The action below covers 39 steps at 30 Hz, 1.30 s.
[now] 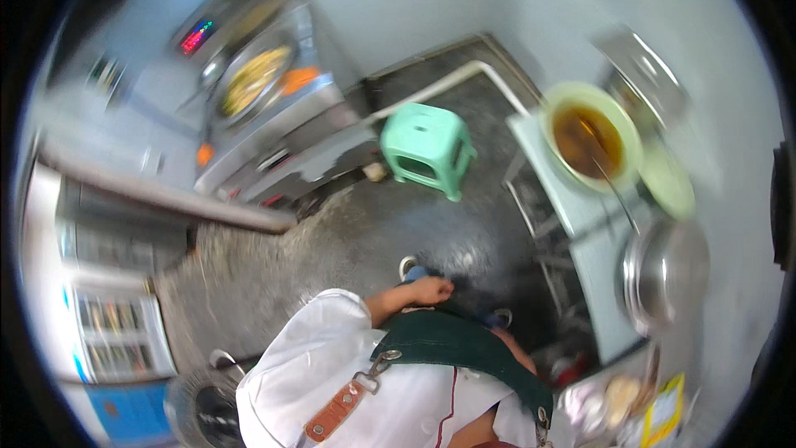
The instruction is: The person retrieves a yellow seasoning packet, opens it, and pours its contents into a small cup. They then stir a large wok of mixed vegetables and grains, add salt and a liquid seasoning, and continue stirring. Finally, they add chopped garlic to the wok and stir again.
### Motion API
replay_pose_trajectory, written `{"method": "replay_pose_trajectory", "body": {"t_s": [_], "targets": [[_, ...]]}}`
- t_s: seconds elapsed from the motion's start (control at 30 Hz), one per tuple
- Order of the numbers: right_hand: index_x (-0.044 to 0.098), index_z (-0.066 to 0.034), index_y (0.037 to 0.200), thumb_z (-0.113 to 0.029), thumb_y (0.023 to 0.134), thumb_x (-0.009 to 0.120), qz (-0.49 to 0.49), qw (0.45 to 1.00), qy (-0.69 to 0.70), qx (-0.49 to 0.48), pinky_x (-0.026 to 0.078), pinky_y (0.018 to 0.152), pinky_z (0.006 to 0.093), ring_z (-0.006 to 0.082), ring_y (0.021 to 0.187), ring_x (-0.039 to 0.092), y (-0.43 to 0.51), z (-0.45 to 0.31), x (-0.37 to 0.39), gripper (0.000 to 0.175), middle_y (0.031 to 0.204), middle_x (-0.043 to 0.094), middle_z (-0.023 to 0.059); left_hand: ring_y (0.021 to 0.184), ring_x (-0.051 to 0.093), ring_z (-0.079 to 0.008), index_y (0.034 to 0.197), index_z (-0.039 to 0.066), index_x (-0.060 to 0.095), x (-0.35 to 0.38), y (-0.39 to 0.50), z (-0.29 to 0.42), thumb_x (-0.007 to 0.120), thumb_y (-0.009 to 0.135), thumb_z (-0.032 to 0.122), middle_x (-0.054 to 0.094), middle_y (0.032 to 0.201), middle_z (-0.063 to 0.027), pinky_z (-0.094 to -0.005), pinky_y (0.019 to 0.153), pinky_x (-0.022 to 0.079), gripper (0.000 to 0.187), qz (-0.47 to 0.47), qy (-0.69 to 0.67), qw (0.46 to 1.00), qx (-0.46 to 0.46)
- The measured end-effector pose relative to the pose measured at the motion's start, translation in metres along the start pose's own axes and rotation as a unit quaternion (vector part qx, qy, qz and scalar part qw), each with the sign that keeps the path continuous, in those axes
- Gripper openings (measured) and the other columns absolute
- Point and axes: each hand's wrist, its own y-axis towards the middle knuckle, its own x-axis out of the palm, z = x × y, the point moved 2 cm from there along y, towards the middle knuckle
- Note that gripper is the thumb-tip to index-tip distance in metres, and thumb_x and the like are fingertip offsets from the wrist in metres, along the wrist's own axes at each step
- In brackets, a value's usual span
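My left hand [433, 290] is in front of the dark green apron [454, 339], its fingers curled in and nothing visible in it. Part of my right forearm shows beside the apron's right edge; the right hand itself is hidden. Beyond the left hand, a mint-green plastic stool [423, 130] stands on the dark floor. To the right, a pale green tub [629, 137] of brown liquid, with a metal handle leaning out, rests on a light table [591, 249]. A large stainless steel pot [671, 277] is nearer on that side.
At upper left, a large pan of yellow food [255, 81] sits on a steel cooking counter [286, 137], by a ladle [213, 70] and orange cloths. A white pipe [435, 84] runs behind the stool. A bin [186, 410] stands at lower left, packaged goods [662, 410] at lower right.
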Motion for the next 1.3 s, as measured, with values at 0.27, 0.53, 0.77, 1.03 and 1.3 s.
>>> {"method": "replay_pose_trajectory", "body": {"t_s": [0.27, 0.53, 0.77, 1.03, 1.3], "targets": [[0.067, -0.0068, 0.113, -0.015, 0.089, 0.055, -0.095, 0.842, -0.519, -0.112, 0.048, 0.09, 0.0502, 0.0429, 0.102, 0.06, 0.285, -0.146, 0.026, 0.027, 0.112, 0.064, 0.0237, 0.14, 0.032, -0.0369, 0.144, 0.019, 0.046, 0.026, -0.246, -0.251, 0.04, 0.101, 0.046, 0.036, 0.152, -0.0125, -0.0551, 0.112, 0.027, 0.051, 0.05, -0.14, 0.956, -0.254], [0.06, -0.0015, 0.106, -0.042, 0.099, 0.055, 0.015, 0.972, 0.035, -0.231, 0.055, 0.068, 0.0306, 0.0177, 0.077, 0.064, 0.562, -0.657, 0.115, 0.042, 0.1, 0.067, 0.0072, 0.122, 0.057, -0.032, 0.135, 0.01, 0.055, -0.132, -0.34, -0.298, 0.06, 0.094, 0.031, 0.06, 0.131, -0.0179, -0.0469, 0.098, 0.047, 0.046, 0.408, -0.363, 0.764, -0.344], [0.049, -0.0033, 0.122, -0.035, 0.103, 0.045, -0.089, 0.975, 0.198, 0.049, 0.051, 0.05, 0.0251, 0.0136, 0.065, 0.057, 0.761, -0.823, 0.176, 0.037, 0.088, 0.059, 0.0061, 0.103, 0.067, -0.0222, 0.119, 0.003, 0.066, -0.367, -0.402, -0.336, 0.055, 0.097, 0.009, 0.069, 0.113, -0.0141, -0.0331, 0.087, 0.053, 0.026, 0.627, -0.311, 0.669, -0.25], [0.051, 0.005, 0.13, -0.016, 0.096, 0.047, -0.012, 0.925, -0.371, -0.08, 0.044, 0.04, 0.0334, 0.0183, 0.037, 0.051, 0.729, -0.888, 0.174, 0.041, 0.06, 0.059, 0.0125, 0.11, 0.061, -0.0285, 0.119, 0.005, 0.064, -0.661, -0.385, -0.376, 0.058, 0.094, 0.011, 0.065, 0.118, -0.0137, -0.0391, 0.095, 0.048, 0.026, 0.632, -0.151, 0.758, -0.051], [0.038, -0.0025, 0.147, -0.005, 0.094, 0.055, 0.002, 0.952, -0.301, -0.059, 0.044, 0.099, 0.032, 0.0248, 0.115, 0.06, 0.696, -0.901, 0.181, 0.056, 0.131, 0.057, 0.0203, 0.115, 0.053, -0.0328, 0.103, 0.006, 0.064, -0.812, -0.248, -0.406, 0.056, 0.095, 0.032, 0.061, 0.105, -0.0132, -0.0509, 0.116, 0.026, 0.028, 0.454, 0.114, 0.865, 0.181]]}}
